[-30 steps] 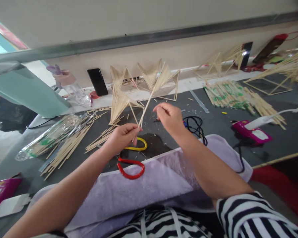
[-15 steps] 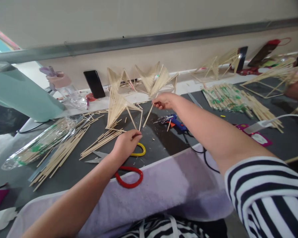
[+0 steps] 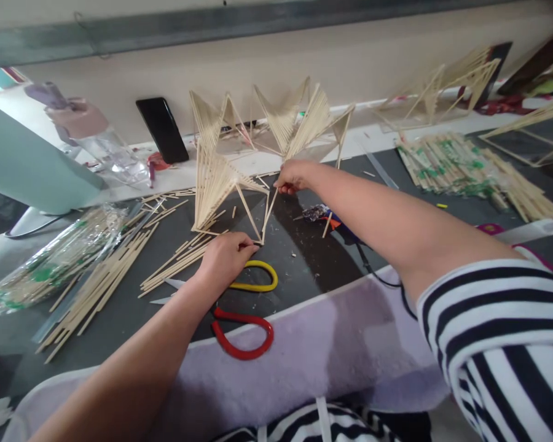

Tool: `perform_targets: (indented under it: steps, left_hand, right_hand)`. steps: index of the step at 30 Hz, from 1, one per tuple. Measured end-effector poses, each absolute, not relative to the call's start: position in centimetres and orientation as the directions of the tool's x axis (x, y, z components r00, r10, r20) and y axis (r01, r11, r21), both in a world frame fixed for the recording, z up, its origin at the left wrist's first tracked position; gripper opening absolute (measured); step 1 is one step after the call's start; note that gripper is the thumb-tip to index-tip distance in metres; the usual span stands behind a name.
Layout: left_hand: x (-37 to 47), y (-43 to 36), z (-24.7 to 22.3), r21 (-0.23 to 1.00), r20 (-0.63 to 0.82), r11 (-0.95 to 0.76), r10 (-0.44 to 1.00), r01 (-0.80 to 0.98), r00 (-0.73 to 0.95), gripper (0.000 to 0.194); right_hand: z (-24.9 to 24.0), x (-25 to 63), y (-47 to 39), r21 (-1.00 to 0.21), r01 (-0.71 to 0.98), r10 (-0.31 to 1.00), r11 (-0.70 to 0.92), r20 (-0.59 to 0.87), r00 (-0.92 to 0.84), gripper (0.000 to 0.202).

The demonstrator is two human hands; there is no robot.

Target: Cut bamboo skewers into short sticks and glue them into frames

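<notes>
Closer to the corner of the open-framed lattice structure of pale wooden sticks than half a second ago, the single thin wooden stick now slants down with its lower end at that corner. Its upper end is in the right hand, whose thumb and fingers are closed in a pinch, the other fingers curled. The left hand is also nearly closed, its fingertips pinched at the structure's lower front corner. The structure stands on the dark grey surface, in front of similar stick shapes by the wall. Scissors with one red and one yellow handle loop lie partly under the left forearm, beside loose sticks. Partly hidden by the right forearm is a blue and orange tool with a black cord. A black phone leans near the wall, right of a clear bottle with a pink lid. Pale lilac fabric covers the near edge.
</notes>
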State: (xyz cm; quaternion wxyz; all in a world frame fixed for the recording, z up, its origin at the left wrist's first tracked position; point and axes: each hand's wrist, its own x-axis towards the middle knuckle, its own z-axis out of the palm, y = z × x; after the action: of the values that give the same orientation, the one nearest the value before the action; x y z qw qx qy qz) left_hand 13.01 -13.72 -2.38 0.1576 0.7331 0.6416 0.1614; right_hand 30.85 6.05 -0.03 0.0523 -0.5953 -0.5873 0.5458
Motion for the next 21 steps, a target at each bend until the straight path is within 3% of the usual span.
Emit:
perform_targets:
  steps: [7, 21]
  left_hand:
    - [13.6, -13.5, -1.9, 0.401, -0.027, -0.102, 0.992, 0.91, 0.123, 0.026]
    - [14.0, -12.9, -1.4, 0.253, -0.052, -0.104, 0.991, 0.962, 0.121, 0.032]
  right_hand:
    - [0.0, 30.7, 5.1, -0.693, 0.689, 0.787, -0.212, -0.539, -0.3, 0.011]
    - [-0.9, 30.9, 4.9, -0.768, 0.555, 0.787, -0.319, -0.541, -0.297, 0.017]
